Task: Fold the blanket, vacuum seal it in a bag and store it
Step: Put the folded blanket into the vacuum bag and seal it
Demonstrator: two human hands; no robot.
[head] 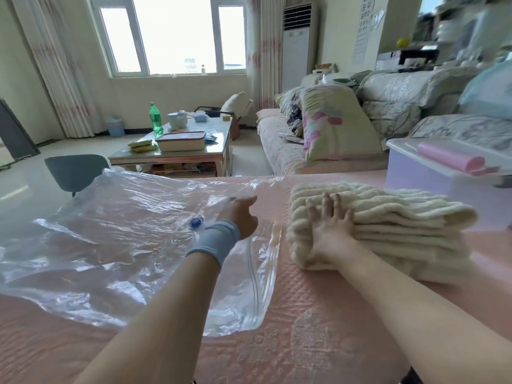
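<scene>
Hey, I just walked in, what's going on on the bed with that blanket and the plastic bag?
A person is packing a blanket away. The cream blanket is already folded into a stack on the pink bed cover. The right hand presses flat against its left end with straight fingers. The left hand, with a blue wristband, holds the edge of the clear vacuum bag, which lies spread out beside the blanket, blue valve facing up. The blanket is not in the bag yet.
</scene>
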